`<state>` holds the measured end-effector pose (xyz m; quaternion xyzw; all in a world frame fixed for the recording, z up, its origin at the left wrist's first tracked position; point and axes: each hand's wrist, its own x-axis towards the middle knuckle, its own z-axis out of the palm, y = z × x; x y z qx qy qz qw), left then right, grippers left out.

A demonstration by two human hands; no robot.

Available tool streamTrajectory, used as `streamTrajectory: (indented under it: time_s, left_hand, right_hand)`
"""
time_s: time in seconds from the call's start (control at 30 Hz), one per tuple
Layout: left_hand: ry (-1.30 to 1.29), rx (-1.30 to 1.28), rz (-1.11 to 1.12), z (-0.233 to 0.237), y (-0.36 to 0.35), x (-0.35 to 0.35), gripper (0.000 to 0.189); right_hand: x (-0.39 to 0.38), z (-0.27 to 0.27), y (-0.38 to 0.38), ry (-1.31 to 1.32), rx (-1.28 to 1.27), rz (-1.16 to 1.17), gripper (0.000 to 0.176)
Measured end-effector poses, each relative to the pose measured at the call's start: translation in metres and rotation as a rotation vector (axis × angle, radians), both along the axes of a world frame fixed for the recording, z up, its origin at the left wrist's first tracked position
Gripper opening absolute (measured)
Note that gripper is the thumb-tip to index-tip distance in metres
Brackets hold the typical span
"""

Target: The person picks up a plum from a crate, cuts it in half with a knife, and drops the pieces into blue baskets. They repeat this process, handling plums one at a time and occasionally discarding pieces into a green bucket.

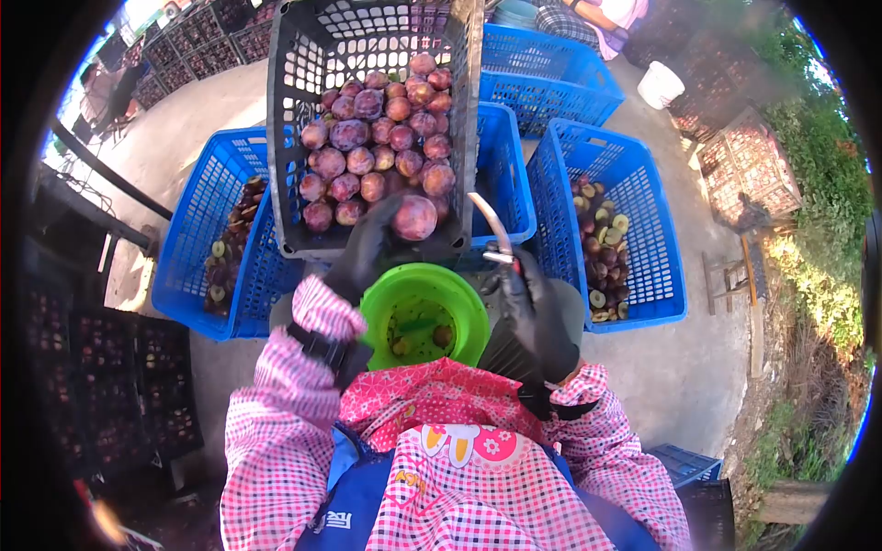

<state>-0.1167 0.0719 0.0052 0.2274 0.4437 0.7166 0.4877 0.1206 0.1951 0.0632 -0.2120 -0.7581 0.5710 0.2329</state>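
My left hand (360,250), in a black glove, is closed round a large reddish plum (414,218) at the near edge of the black crate (283,156). That crate is tilted towards me and holds many whole plums (349,135). My right hand (530,308), also black-gloved, grips a knife (494,223) whose curved blade points up and away, apart from the plum. Between my hands and below them stands a bright green bucket (471,317) with a few plum pieces and bits at its bottom.
Blue crates with cut plum halves stand at left (170,266) and right (675,285). Another blue crate (551,78) lies behind. Stacked dark crates (106,367) line the left side. A white bucket (660,85) and a seated person (602,18) are farther back.
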Motion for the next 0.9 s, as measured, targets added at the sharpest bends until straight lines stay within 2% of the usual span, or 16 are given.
streamTrajectory:
  time_s: [0.03, 0.07, 0.1, 0.17, 0.3, 0.37, 0.5, 0.63, 0.73, 0.8, 0.9]
  left_hand:
    - [-0.201, 0.137, -0.081, 0.031, -0.02, 0.028, 0.046]
    - [-0.343, 0.076, 0.071, 0.041, -0.029, 0.049, 0.049]
    - [-0.39, 0.109, 0.046, 0.027, -0.049, 0.059, 0.049]
    - [-0.284, 0.154, 0.167, 0.036, -0.07, 0.098, 0.05]
    - [-0.411, 0.075, 0.223, 0.013, -0.095, 0.12, 0.06]
    - [-0.466, 0.045, 0.126, 0.009, -0.104, 0.125, 0.059]
    - [-0.325, -0.019, 0.067, 0.021, -0.113, 0.132, 0.061]
    - [-0.271, 0.029, 0.077, 0.011, -0.11, 0.135, 0.058]
    - [-0.115, 0.006, 0.125, 0.018, -0.111, 0.139, 0.053]
    - [0.128, -0.159, 0.142, 0.031, -0.116, 0.139, 0.049]
    - [0.283, -0.237, 0.197, 0.051, -0.112, 0.144, 0.052]
  right_hand:
    - [-0.003, -0.002, -0.011, -0.023, -0.119, 0.043, 0.021]
    - [-0.007, 0.005, -0.023, -0.054, -0.03, 0.096, 0.018]
    - [-0.009, 0.003, -0.032, -0.06, -0.041, 0.115, 0.018]
    - [-0.015, -0.001, -0.05, 0.014, 0.268, 0.138, 0.018]
    - [-0.014, 0.002, -0.069, -0.126, 0.31, 0.179, 0.02]
    - [-0.01, 0.006, -0.075, -0.125, 0.319, 0.193, 0.02]
    - [0.001, 0.017, -0.084, -0.17, 0.443, 0.26, 0.022]
    - [0.005, 0.014, -0.089, -0.152, 0.512, 0.253, 0.025]
    - [0.008, 0.008, -0.093, -0.209, 0.506, 0.247, 0.025]
    - [0.01, 0.005, -0.099, -0.179, 0.552, 0.216, 0.025]
    - [0.016, -0.009, -0.1, -0.16, 0.588, 0.199, 0.026]
